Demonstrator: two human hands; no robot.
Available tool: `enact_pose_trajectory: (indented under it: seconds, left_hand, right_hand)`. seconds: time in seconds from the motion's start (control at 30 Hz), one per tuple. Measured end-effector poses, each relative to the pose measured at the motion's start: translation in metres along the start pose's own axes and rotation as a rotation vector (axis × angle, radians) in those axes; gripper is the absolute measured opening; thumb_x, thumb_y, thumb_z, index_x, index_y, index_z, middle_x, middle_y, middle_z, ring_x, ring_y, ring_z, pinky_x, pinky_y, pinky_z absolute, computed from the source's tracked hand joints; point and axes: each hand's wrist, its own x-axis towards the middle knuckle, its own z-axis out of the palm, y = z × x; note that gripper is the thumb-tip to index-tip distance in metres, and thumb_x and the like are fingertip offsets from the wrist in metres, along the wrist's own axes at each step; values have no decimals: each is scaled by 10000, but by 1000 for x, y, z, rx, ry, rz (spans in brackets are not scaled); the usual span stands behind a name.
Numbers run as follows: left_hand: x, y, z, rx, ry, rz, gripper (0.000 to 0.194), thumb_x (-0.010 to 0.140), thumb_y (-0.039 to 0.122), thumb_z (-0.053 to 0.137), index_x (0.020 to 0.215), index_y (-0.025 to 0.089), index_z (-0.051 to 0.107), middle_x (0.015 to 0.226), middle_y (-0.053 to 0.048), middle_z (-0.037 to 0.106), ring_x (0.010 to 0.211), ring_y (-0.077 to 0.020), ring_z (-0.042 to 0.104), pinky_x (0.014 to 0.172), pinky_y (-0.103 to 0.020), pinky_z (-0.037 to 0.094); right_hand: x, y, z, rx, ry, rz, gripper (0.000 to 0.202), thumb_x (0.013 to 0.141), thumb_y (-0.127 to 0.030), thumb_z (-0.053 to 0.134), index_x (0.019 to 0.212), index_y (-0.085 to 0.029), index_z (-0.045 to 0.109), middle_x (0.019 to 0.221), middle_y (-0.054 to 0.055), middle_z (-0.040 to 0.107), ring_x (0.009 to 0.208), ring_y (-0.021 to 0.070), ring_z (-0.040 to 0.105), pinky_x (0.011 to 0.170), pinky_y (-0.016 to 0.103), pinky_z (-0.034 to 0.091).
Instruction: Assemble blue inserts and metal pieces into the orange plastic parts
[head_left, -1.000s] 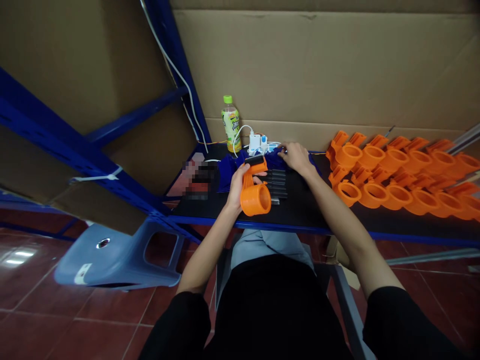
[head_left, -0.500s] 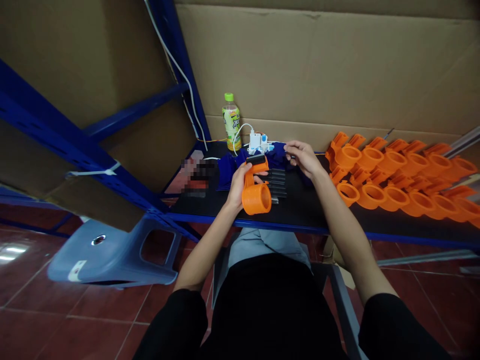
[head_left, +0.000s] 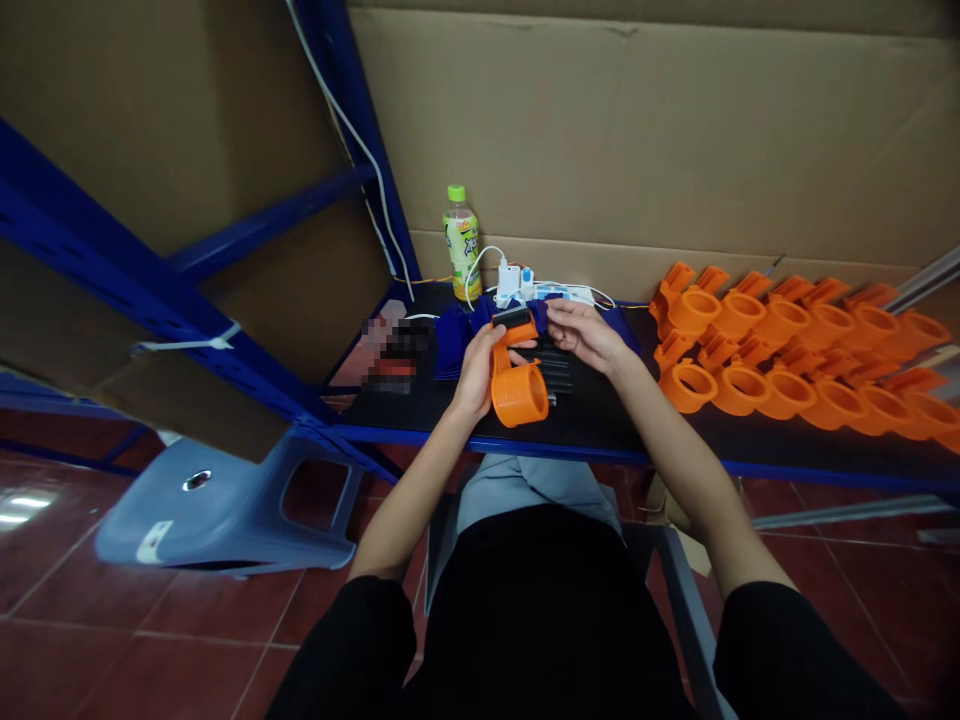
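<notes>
My left hand [head_left: 475, 375] is closed around an orange tape dispenser [head_left: 519, 396]. Its round hub points down toward me, and a black roller-like piece [head_left: 513, 318] lies across its upper end. Beside that upper end, my right hand [head_left: 589, 335] has its thumb and fingers pinched together; whatever is between them is too small to make out. Under and behind the hands, several slim black pieces [head_left: 556, 378] lie side by side on the black tabletop [head_left: 600, 415]. Dark blue pieces [head_left: 452, 343] are piled behind the dispenser.
Two rows of orange tape dispensers [head_left: 784, 325] stand on the right. A green-capped bottle [head_left: 462, 245] and a white power strip with plugs [head_left: 514, 285] are at the back. A blue rack post [head_left: 247, 360] and a blue-grey stool [head_left: 232, 510] are to the left.
My right hand has moved left, from over the blue pile to beside the dispenser's upper end. The dispenser has shifted slightly right in my left hand's grip.
</notes>
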Motion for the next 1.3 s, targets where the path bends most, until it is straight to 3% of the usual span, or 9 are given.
enact_pose_trajectory:
  seconds: [0.27,0.67,0.9,1.3]
  left_hand:
    - [1,-1,-1,-6,-16,-22,375,808,432,793,985,196,561,863,-83,803,525,-111,648,574,-230,519]
    - [1,1,0,1,23,-75,403,783,442,802,986,164,591,834,-106,802,497,-113,630,547,-252,504]
    - [2,1,0,16,35,-83,417,780,455,805,1009,159,620,839,-111,810,497,-122,628,548,-268,500]
    - [3,-1,-4,13,17,-73,432,795,443,794,1057,141,631,836,-109,808,497,-112,629,549,-252,493]
  right_hand:
    - [0,2,4,-31,21,-19,564,600,-475,977,999,-191,696,630,-62,560,559,56,484,441,151,335]
    - [0,3,2,-59,11,-59,520,645,-448,946,1034,-184,722,707,-48,578,578,51,473,441,160,299]
    - [0,6,3,-131,19,-114,510,689,-528,928,1031,-202,734,668,-47,565,571,56,469,447,168,318]
    - [2,14,8,-154,96,-161,591,647,-611,921,1037,-211,727,662,-48,566,560,68,499,443,186,339]
